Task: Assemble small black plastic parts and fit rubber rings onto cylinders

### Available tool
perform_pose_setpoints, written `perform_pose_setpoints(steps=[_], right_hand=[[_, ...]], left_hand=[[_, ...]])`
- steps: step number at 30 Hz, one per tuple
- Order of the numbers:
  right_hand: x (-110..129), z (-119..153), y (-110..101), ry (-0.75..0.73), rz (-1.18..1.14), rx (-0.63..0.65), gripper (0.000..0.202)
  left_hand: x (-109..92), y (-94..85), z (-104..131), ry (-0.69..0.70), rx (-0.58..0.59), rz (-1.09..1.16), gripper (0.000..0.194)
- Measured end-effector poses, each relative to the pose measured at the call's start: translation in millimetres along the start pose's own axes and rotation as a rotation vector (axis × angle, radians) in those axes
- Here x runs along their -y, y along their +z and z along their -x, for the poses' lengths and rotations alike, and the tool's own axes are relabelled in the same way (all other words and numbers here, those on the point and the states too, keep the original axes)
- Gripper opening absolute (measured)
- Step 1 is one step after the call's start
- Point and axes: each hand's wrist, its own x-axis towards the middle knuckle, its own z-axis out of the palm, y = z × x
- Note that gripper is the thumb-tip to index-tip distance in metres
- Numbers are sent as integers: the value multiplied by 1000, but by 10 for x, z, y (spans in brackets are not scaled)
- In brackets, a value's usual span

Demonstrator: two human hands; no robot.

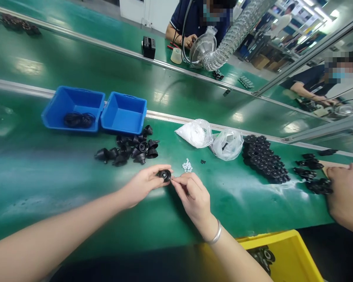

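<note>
My left hand (144, 183) is closed round a small black round part (164, 175), whose hollow side with a light centre faces up. My right hand (193, 194), with a silver bangle at the wrist, has thumb and forefinger pinched at the right rim of that part; whatever is between the fingertips is too small to name. Just beyond my hands lie a little heap of pale small pieces (187, 165) and a few tiny black pieces (203, 161). Several black cone-like parts (126, 149) are heaped to the left, beyond my left hand.
Two blue bins (124, 125) stand at the back left, the left one holding black items. Two clear bags (228, 145) and rows of black parts (264, 158) are to the right. A yellow crate (300, 250) sits below the table edge. Another person's hand (345, 192) rests far right.
</note>
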Motion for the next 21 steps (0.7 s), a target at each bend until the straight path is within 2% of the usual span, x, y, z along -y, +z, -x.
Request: perform_pose_setpoints(steps=[4,13,17,21], right_hand=[[14,-8,27,-53,36,60,16],[-11,53,46,-198,275,147,26],[37,102,44,-256,389,170,42],[45,158,76,-215,406,231,60]], left_hand=[[32,36,15,-61,21,-69,43],[65,3,3,-32,13,-169,43],[64,-22,-3,-55,12,-124,41],[71,-44,-11,-61,6,-43,42]])
